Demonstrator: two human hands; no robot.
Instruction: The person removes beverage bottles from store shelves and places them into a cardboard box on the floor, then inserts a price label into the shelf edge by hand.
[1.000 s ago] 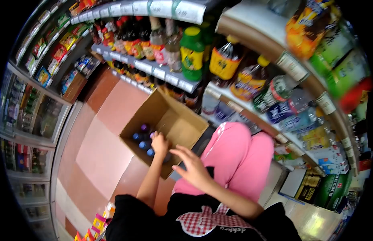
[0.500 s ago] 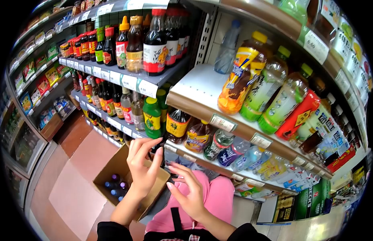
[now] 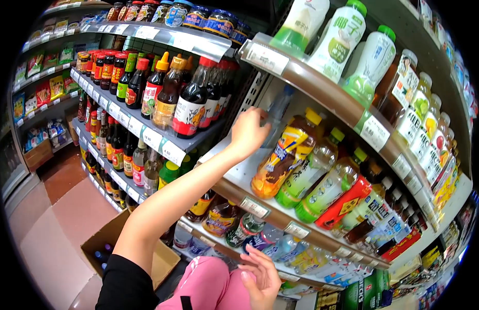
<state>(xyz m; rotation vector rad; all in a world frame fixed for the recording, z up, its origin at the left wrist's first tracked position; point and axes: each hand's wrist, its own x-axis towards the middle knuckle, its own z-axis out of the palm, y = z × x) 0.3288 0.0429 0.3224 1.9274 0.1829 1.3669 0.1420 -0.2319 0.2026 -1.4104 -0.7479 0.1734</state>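
My left hand (image 3: 251, 132) reaches onto the middle drinks shelf (image 3: 239, 168), its bent fingers right beside a clear plastic bottle (image 3: 276, 114) with a blue cap. Whether the fingers close on that bottle cannot be made out. Just right of it leans an orange-labelled drink bottle (image 3: 286, 157) with a yellow cap, followed by a green-labelled tea bottle (image 3: 309, 173). Low in front of my pink-clad knees, my right hand (image 3: 261, 279) is open, fingers apart and holding nothing.
Sauce bottles (image 3: 190, 103) fill the shelves on the left. Above the drinks shelf stand white and green coconut drink bottles (image 3: 338, 41) behind a price rail. On the floor sits a cardboard box (image 3: 164, 263) with several dark-capped bottles, partly behind my left arm.
My left hand has moved from above the cardboard box up to the clear bottle on the shelf. My right hand stays low, near my knees. The view has shifted upward.
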